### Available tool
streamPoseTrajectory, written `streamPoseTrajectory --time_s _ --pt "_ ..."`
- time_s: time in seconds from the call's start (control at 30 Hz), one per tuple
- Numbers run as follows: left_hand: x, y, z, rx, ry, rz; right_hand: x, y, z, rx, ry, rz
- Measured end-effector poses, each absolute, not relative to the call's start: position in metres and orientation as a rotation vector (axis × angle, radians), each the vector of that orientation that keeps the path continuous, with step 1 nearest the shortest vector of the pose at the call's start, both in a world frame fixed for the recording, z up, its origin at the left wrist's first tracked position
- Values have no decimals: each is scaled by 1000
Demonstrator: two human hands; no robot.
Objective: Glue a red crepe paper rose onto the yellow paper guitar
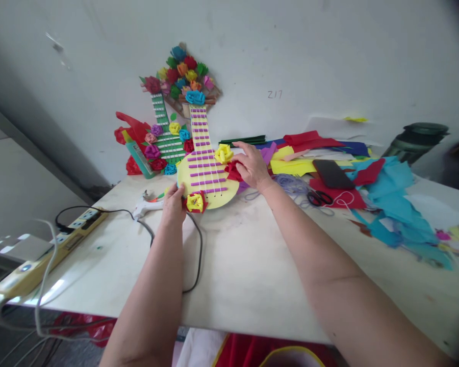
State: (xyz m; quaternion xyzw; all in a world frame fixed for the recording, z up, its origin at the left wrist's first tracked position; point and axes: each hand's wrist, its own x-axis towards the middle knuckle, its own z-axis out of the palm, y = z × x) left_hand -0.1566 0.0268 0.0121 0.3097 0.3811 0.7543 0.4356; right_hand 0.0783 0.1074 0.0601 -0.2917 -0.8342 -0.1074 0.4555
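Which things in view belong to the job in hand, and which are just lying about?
Likely part of the job:
yellow craft guitar, left hand at its edge
red flower by the right hand
yellow flower beside it
white glue gun

Seemingly lying about:
dark phone-like slab
lidded container

Yellow guitar mid-frame is super pale with purple stripes, topped by a bright blue flower. Green guitar left of center's got white stripes. Counter is off-white, scissors black.
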Motion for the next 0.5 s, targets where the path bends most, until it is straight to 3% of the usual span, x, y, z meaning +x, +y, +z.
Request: streamPoseTrajectory --time_s 0.5 --pt "-157 25 12 678 979 1887 86 114 64 -798 -1865 -238"
